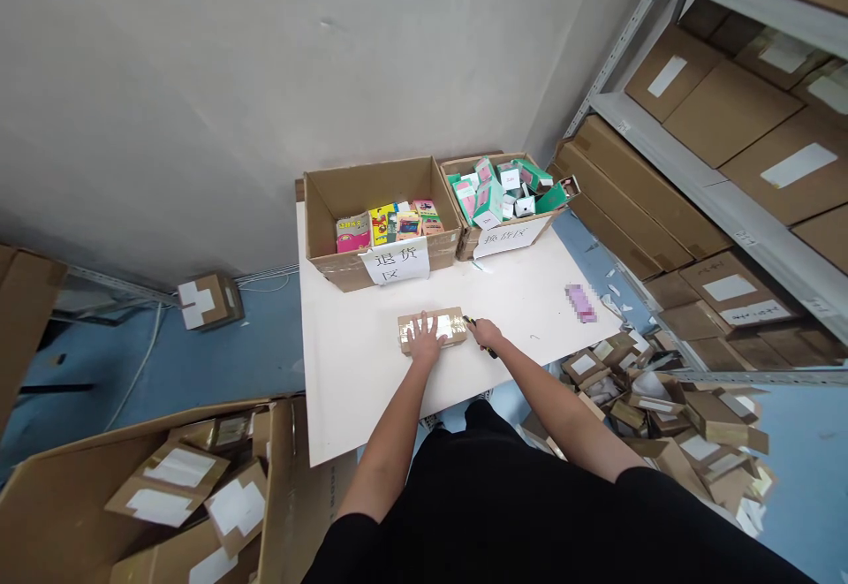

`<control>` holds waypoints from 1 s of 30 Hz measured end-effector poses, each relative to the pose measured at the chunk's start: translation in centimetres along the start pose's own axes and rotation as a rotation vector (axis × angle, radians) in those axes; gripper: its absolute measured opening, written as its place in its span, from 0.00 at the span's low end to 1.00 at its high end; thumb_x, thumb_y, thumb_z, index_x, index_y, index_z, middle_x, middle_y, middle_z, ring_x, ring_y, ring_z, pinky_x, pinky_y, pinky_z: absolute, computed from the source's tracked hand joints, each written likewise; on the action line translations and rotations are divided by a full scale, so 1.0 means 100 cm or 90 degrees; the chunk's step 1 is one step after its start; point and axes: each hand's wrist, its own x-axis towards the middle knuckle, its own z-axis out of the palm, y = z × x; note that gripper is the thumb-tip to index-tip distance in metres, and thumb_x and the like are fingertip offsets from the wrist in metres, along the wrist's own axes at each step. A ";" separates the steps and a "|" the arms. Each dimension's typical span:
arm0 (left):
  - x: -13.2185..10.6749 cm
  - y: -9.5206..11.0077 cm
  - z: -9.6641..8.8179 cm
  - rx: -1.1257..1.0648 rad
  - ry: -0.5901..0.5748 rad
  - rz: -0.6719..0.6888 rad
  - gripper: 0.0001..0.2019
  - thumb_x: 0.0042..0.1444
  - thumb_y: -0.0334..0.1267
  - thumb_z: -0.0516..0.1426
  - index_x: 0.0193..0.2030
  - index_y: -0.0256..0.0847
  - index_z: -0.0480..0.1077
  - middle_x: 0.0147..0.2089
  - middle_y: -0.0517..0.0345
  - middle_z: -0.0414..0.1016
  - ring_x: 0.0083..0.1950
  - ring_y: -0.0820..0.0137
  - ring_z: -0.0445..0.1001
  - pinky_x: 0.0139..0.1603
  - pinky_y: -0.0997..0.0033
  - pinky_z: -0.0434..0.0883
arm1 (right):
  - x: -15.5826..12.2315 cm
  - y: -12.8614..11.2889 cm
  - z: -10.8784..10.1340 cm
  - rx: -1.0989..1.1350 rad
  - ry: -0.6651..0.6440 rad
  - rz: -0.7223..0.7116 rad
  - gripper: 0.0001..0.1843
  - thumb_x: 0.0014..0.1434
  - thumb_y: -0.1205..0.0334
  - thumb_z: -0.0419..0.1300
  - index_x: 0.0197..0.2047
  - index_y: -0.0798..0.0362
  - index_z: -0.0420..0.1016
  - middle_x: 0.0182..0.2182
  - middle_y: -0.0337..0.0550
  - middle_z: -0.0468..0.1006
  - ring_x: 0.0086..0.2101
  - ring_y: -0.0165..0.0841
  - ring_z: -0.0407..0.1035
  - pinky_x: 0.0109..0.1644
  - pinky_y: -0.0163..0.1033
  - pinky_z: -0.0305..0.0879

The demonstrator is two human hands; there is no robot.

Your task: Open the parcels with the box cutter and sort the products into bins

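Observation:
A small taped cardboard box point(453, 322) with a white label lies flat on the white table point(351, 372). My left hand point(425, 340) rests on its top with the fingers spread. In my right hand point(487, 334) is a black and yellow utility knife point(491, 352), its front end at the box's right edge. Whether the blade touches the tape is too small to tell. Behind the small box stand a large open carton point(331, 266) holding colourful packs and another open carton point(467, 244) full of green and white boxes. Both bear handwritten paper signs.
A big carton point(282, 451) of parcels stands at the lower left. Opened boxes point(662, 412) are heaped on the floor at right, beside metal shelving point(702, 173) stacked with cartons. A blurred purple item point(581, 302) lies near the table's right edge. One parcel point(210, 301) sits on the floor at left.

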 end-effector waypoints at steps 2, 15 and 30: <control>0.000 -0.001 0.000 0.001 -0.005 0.002 0.36 0.71 0.57 0.46 0.83 0.55 0.43 0.85 0.63 0.31 0.85 0.51 0.31 0.81 0.40 0.42 | -0.004 0.003 0.003 -0.010 -0.004 0.000 0.26 0.78 0.46 0.48 0.42 0.58 0.76 0.26 0.46 0.81 0.18 0.32 0.74 0.31 0.35 0.67; -0.006 -0.002 -0.029 0.024 0.000 0.028 0.35 0.70 0.56 0.49 0.81 0.55 0.50 0.84 0.56 0.44 0.84 0.48 0.40 0.79 0.40 0.50 | -0.034 0.046 0.042 0.233 0.112 -0.005 0.24 0.76 0.43 0.51 0.34 0.52 0.69 0.18 0.34 0.72 0.17 0.28 0.70 0.29 0.32 0.64; -0.051 -0.050 -0.045 -0.019 -0.115 -0.067 0.34 0.63 0.41 0.54 0.76 0.37 0.61 0.67 0.35 0.74 0.65 0.49 0.75 0.61 0.53 0.73 | 0.037 -0.078 0.059 0.256 0.183 0.134 0.27 0.61 0.36 0.66 0.49 0.50 0.69 0.47 0.56 0.82 0.48 0.45 0.80 0.39 0.39 0.75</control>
